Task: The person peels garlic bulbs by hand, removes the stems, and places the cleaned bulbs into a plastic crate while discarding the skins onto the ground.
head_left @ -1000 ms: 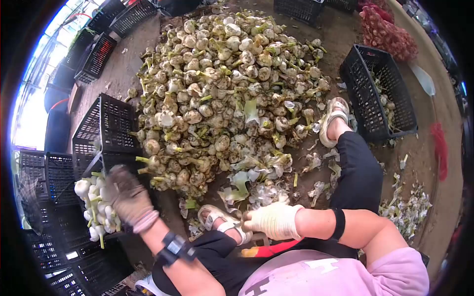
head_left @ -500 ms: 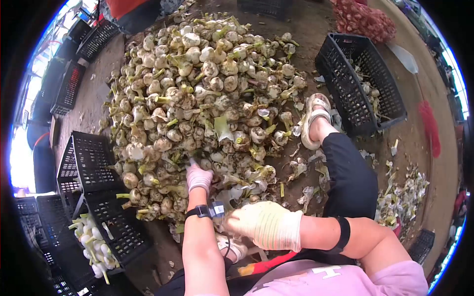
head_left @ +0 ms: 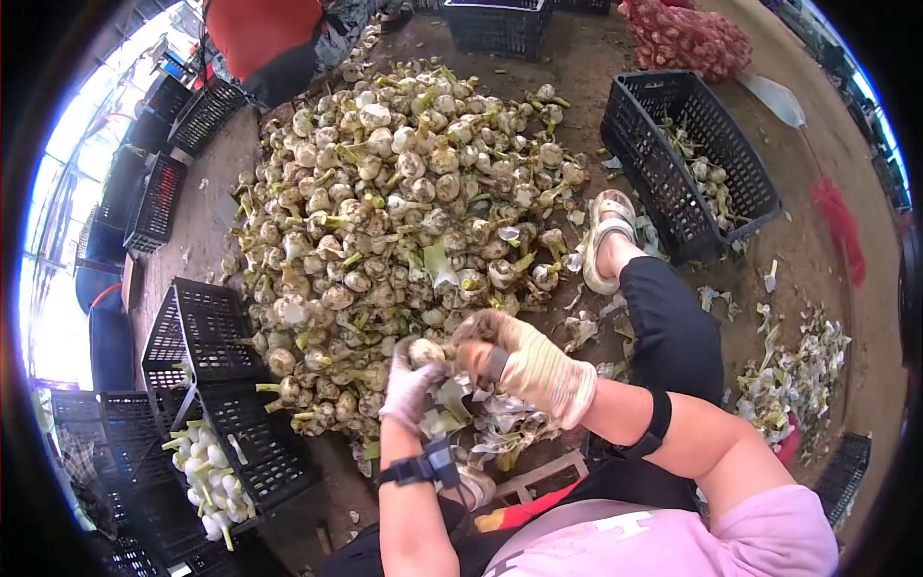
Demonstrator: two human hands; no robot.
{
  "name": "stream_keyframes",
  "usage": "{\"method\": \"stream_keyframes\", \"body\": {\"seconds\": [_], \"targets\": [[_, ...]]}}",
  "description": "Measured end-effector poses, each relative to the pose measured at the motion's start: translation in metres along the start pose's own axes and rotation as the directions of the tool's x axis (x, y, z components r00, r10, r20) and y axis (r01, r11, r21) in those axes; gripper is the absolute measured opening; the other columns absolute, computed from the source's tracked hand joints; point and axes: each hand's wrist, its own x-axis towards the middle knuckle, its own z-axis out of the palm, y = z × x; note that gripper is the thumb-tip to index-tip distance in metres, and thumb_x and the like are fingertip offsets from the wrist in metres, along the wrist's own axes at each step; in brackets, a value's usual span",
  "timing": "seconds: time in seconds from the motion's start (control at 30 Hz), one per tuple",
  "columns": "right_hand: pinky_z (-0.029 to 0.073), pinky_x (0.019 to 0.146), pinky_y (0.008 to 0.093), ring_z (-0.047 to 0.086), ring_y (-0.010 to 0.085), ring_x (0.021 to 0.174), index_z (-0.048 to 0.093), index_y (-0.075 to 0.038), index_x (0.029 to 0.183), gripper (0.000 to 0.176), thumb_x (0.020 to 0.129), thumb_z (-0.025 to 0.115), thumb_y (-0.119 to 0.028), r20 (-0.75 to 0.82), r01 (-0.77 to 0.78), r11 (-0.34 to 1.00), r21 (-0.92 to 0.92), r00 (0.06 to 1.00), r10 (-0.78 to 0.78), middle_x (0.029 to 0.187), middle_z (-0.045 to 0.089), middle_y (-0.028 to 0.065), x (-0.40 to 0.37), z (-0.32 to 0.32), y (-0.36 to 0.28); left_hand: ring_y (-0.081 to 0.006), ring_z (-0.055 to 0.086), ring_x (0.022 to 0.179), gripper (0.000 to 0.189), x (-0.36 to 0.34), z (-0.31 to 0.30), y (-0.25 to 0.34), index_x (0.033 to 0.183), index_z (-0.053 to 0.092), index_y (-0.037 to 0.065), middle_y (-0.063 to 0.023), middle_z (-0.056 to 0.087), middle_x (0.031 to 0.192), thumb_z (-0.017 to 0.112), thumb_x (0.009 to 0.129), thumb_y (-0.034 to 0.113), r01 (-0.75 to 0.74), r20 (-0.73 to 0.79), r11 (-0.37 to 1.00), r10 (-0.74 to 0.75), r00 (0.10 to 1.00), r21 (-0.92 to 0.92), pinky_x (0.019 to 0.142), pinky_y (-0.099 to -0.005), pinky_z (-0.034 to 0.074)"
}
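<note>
My left hand (head_left: 408,387), in a thin pale glove, is closed around a garlic bulb (head_left: 425,353) at the near edge of a big garlic heap (head_left: 385,212). Right beside that bulb is my right hand (head_left: 529,365), in a striped cream glove with dirty fingertips. Its fingers are curled, with a dark band across them; what they grip is hidden. Bulbs in the heap are soil-stained, with cut green stems. Loose papery skins (head_left: 510,423) lie below my hands.
Cleaned white garlic (head_left: 207,481) fills part of a black crate (head_left: 255,433) at left. Another black crate (head_left: 687,163) at right holds trimmings. Peelings (head_left: 793,375) litter the floor at right. A red net sack (head_left: 687,38) stands behind. Another person (head_left: 269,43) is at the far left.
My left hand has come back from the heap and now holds a garlic bulb. My right hand has moved up beside it. The view has shifted slightly, showing more of the other person.
</note>
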Motion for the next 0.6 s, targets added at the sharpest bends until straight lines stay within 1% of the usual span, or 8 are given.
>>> {"method": "stream_keyframes", "body": {"seconds": [0.03, 0.07, 0.1, 0.17, 0.2, 0.3, 0.4, 0.6], "targets": [[0.041, 0.06, 0.0202, 0.048, 0.0055, 0.068, 0.056, -0.006, 0.1, 0.024, 0.084, 0.062, -0.022, -0.056, -0.058, 0.995, 0.08, 0.997, 0.062, 0.078, 0.055, -0.0009, 0.004, -0.004, 0.004, -0.0125, 0.056, 0.08, 0.061, -0.031, 0.023, 0.049, 0.12, 0.041, 0.014, -0.0038, 0.054, 0.097, 0.067, 0.068, -0.004, -0.005, -0.009, 0.974, 0.003, 1.0, -0.229, 0.066, -0.024, 0.05], [0.038, 0.056, 0.02, 0.047, 0.0042, 0.066, 0.056, -0.007, 0.102, 0.041, 0.082, 0.064, -0.042, -0.025, -0.089, 0.992, 0.084, 0.995, 0.092, 0.076, 0.054, -0.0029, 0.008, -0.008, 0.017, -0.0137, 0.056, 0.079, 0.062, -0.054, 0.038, 0.082, 0.121, 0.039, 0.014, -0.004, 0.053, 0.096, 0.067, 0.068, -0.003, -0.099, -0.023, 0.976, 0.096, 0.995, -0.194, 0.067, -0.0255, 0.05], [0.038, 0.056, 0.02, 0.047, 0.0042, 0.066, 0.056, -0.007, 0.102, 0.041, 0.082, 0.064, -0.042, -0.014, -0.083, 0.993, 0.086, 0.996, 0.085, 0.076, 0.054, -0.0029, 0.005, -0.004, 0.018, -0.0138, 0.055, 0.081, 0.064, -0.073, 0.044, 0.1, 0.12, 0.038, 0.013, -0.0033, 0.051, 0.097, 0.069, 0.067, -0.002, -0.172, -0.015, 0.958, 0.173, 0.985, -0.231, 0.067, -0.0257, 0.05], [0.038, 0.055, 0.0202, 0.047, 0.0044, 0.066, 0.056, -0.007, 0.103, 0.049, 0.082, 0.062, -0.051, 0.065, -0.131, 0.991, 0.008, 0.989, 0.131, 0.077, 0.054, -0.0035, -0.001, 0.002, 0.02, -0.0132, 0.053, 0.084, 0.068, -0.109, 0.064, 0.126, 0.12, 0.036, 0.013, -0.0028, 0.048, 0.1, 0.073, 0.064, -0.001, -0.307, -0.071, 0.942, 0.3, 0.951, -0.138, 0.07, -0.0255, 0.049], [0.039, 0.056, 0.0209, 0.046, 0.0045, 0.066, 0.056, -0.007, 0.102, 0.053, 0.081, 0.061, -0.054, 0.11, -0.016, 0.999, -0.032, 0.994, 0.019, 0.078, 0.054, -0.0034, -0.003, 0.008, 0.019, -0.0135, 0.052, 0.086, 0.07, -0.121, 0.07, 0.128, 0.12, 0.035, 0.013, -0.0036, 0.047, 0.101, 0.074, 0.062, 0.001, -0.393, -0.074, 0.919, 0.393, 0.917, 0.008, 0.071, -0.0264, 0.049], [0.04, 0.058, 0.0214, 0.047, 0.0048, 0.068, 0.057, -0.007, 0.1, 0.049, 0.082, 0.06, -0.052, 0.218, -0.04, 0.997, 0.067, 0.976, 0.025, 0.08, 0.055, -0.0035, -0.024, 0.018, 0.004, -0.0192, 0.048, 0.089, 0.076, -0.153, 0.08, 0.126, 0.114, 0.034, 0.011, -0.0083, 0.044, 0.1, 0.081, 0.054, 0.008, -0.508, 0.017, 0.602, 0.634, 0.773, 0.616, 0.078, -0.0337, 0.046], [0.04, 0.058, 0.0214, 0.048, 0.0048, 0.069, 0.058, -0.007, 0.097, 0.043, 0.083, 0.061, -0.048, 0.222, -0.052, 0.997, 0.059, 0.974, 0.038, 0.081, 0.056, -0.0033, -0.031, 0.026, 0.008, -0.0255, 0.047, 0.091, 0.071, -0.165, 0.087, 0.107, 0.106, 0.036, 0.013, -0.0105, 0.043, 0.098, 0.081, 0.052, 0.008, -0.589, 0.052, 0.424, 0.781, 0.623, 0.688, 0.081, -0.0366, 0.042], [0.042, 0.056, 0.0225, 0.049, 0.0054, 0.069, 0.055, -0.008, 0.105, 0.035, 0.086, 0.059, -0.037, 0.35, -0.141, 0.983, -0.114, 0.921, 0.173, 0.083, 0.057, -0.0011, -0.028, 0.01, 0.02, -0.0286, 0.047, 0.094, 0.067, -0.182, 0.083, 0.1, 0.105, 0.039, 0.015, -0.0128, 0.043, 0.105, 0.081, 0.054, 0.008, -0.516, 0.165, 0.15, 0.842, 0.514, 0.843, 0.077, -0.0402, 0.044]]}}
